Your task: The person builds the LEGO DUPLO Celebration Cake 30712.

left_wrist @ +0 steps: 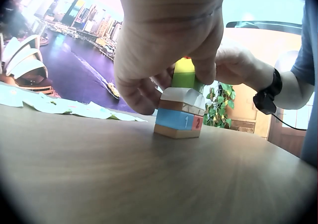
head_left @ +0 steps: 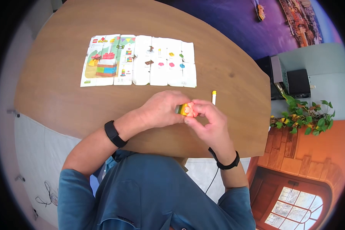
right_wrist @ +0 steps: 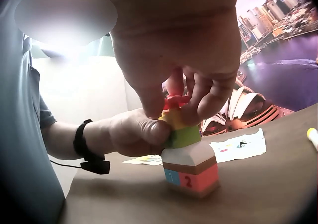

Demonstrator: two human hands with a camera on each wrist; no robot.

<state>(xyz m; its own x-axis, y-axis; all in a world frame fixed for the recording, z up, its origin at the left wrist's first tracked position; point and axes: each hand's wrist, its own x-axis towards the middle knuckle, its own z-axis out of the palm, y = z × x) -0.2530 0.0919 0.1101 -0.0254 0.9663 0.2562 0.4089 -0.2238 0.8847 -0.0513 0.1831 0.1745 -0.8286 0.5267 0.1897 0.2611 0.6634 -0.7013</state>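
A tower of toy building bricks (left_wrist: 176, 120) stands upright on the table. Its lower part carries a blue brick marked 1 (right_wrist: 171, 176) and a red one marked 2 (right_wrist: 198, 180), between brown layers. Above these sit a white brick (right_wrist: 188, 154) with sloped sides, a green brick (right_wrist: 185, 137) and a yellow brick (right_wrist: 172, 119). My left hand (head_left: 163, 109) grips the upper tower, thumb at the green and yellow bricks. With thumb and fingers, my right hand (head_left: 214, 120) pinches a pink flower-shaped brick (head_left: 190, 109) on top. Fingers partly hide the upper bricks.
A creased instruction sheet (head_left: 168, 57) lies unfolded on the table (head_left: 57, 76), beyond the hands. Just past the right hand is a white stick-shaped piece with a yellow top (head_left: 214, 97). A leafy plant (head_left: 306, 115) is off the table's right side.
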